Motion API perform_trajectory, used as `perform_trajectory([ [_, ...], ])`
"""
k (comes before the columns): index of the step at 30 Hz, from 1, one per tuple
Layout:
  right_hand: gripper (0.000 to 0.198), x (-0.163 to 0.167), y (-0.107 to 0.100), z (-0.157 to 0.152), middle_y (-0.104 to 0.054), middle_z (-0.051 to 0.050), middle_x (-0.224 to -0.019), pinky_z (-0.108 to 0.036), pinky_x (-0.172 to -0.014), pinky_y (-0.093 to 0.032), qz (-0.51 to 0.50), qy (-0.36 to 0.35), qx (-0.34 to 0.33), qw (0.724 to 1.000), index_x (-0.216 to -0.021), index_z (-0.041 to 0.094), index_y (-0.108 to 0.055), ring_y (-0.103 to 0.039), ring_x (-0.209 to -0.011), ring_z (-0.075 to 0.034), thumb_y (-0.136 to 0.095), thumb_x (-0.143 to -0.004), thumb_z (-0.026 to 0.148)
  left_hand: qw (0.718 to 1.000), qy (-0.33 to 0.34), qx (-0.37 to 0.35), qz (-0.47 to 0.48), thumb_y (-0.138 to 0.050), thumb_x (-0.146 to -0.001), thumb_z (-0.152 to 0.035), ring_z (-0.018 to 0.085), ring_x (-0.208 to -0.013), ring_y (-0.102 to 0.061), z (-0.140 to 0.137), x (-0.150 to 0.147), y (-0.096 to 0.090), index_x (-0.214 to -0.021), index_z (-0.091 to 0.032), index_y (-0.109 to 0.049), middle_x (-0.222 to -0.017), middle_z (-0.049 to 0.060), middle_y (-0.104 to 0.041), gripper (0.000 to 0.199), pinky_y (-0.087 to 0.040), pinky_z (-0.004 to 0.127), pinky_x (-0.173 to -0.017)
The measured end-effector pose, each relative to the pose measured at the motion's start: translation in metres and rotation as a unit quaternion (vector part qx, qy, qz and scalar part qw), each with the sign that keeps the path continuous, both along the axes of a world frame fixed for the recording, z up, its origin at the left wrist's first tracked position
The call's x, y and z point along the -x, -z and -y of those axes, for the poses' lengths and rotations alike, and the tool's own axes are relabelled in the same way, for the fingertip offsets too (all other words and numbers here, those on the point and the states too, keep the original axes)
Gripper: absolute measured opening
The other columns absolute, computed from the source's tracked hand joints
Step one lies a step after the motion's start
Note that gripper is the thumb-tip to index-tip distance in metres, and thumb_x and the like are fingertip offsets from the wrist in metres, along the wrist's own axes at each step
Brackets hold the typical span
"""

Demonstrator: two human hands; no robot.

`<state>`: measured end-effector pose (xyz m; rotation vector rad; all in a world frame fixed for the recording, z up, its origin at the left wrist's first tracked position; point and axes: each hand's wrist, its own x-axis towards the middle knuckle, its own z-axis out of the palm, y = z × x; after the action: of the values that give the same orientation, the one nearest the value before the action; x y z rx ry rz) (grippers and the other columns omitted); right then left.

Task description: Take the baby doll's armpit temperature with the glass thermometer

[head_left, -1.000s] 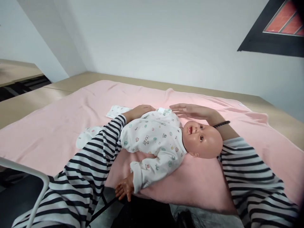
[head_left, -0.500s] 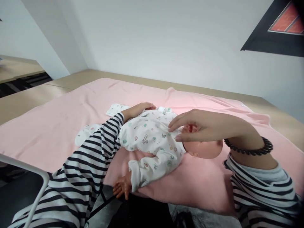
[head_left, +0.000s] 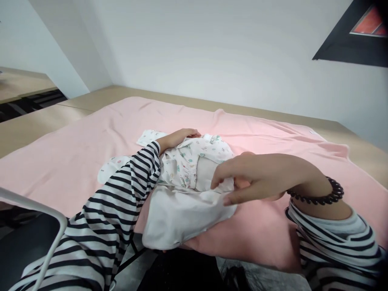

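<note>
A baby doll lies on its back on a pink blanket, its head to the right and mostly hidden behind my right hand. It wears a white printed baby garment. The garment's front flap is folded back toward me, plain inner side up, covering the doll's near arm. My left hand rests across the far side of the doll's body, fingers stretched out. Over the doll's neck and upper chest is my right hand, thumb and fingers apart, thumb tip close to the flap.
The blanket covers a wooden table that stands against a white wall. A white metal rail and a dark seat are at the lower left. A dark-framed panel is on the wall at the right.
The garment's front flap has been turned over toward me, exposing its plain inside and the layer beneath. My right hand has come slightly lower; my left hand stays in place.
</note>
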<state>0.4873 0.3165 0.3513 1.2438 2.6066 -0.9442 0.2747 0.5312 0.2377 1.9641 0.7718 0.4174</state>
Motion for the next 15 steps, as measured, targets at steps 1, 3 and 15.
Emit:
perform_trajectory([
  [1,0.042,0.001,0.002,0.0,-0.073,-0.002,-0.108,-0.03,-0.074,-0.046,0.03,0.02,-0.029,0.999,-0.12,0.026,-0.07,-0.064,-0.089,-0.017,-0.06,-0.098,0.06,1.0,-0.001,0.008,0.003,-0.043,-0.099,-0.055,0.027,-0.133,-0.061,0.0,0.0,0.0,-0.125,-0.018,-0.073,-0.139,0.008,-0.07,0.054,-0.041,0.04,-0.123],
  [3,0.041,0.004,0.008,0.002,-0.07,-0.002,-0.105,-0.033,-0.071,-0.042,0.063,0.042,-0.072,0.994,-0.116,0.027,-0.068,-0.061,-0.085,-0.017,-0.054,-0.1,0.062,1.0,-0.003,0.021,0.011,-0.043,-0.099,-0.057,0.027,-0.133,-0.061,0.0,0.0,0.001,-0.123,-0.017,-0.073,-0.139,0.009,-0.07,0.055,-0.041,0.04,-0.123],
  [15,0.096,-0.007,0.042,-0.024,-0.019,-0.016,-0.173,-0.07,-0.126,-0.018,0.072,0.2,-0.192,0.958,-0.163,0.018,-0.039,0.006,-0.16,-0.052,-0.052,-0.091,0.079,0.984,-0.013,0.163,0.077,-0.032,-0.09,-0.082,0.033,-0.129,-0.064,-0.004,0.004,-0.001,-0.124,-0.014,-0.069,-0.138,0.013,-0.071,0.085,-0.049,0.043,-0.115],
])
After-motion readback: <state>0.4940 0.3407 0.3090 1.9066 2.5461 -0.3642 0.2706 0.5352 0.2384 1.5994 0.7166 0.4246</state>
